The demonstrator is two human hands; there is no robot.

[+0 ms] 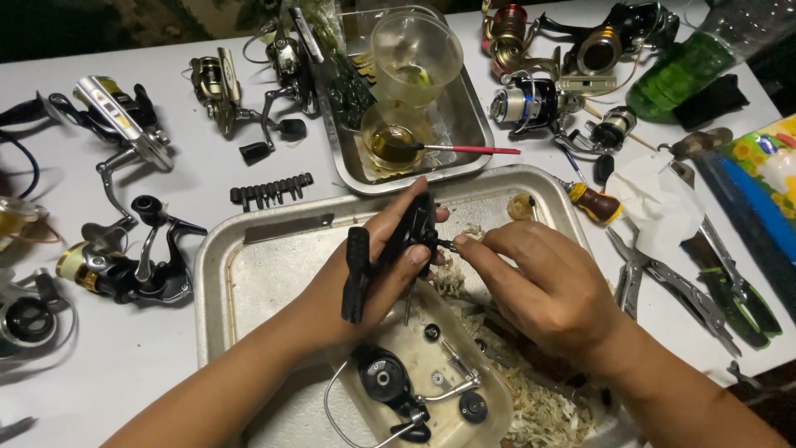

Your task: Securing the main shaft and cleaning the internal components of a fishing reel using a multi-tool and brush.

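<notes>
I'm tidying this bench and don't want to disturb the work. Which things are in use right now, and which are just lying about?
In use:
- black reel body, held in the left hand
- right hand, fingertips at the reel body
- clear tub of reel parts under the hands
- large metal tray

Lying about:
- spare reels
- screwdriver bits
- pliers
- green bottle

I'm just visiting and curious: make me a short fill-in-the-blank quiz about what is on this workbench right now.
1. The left hand grips a ____ reel body over the large metal tray.
2. The brush with the red handle rests in a small cup of ____ liquid.
3. The row of screwdriver bits lies to the ____ of the large tray.
4. The right hand works at the reel body with its ____.

Missing words: black; yellow; left; fingertips
</notes>
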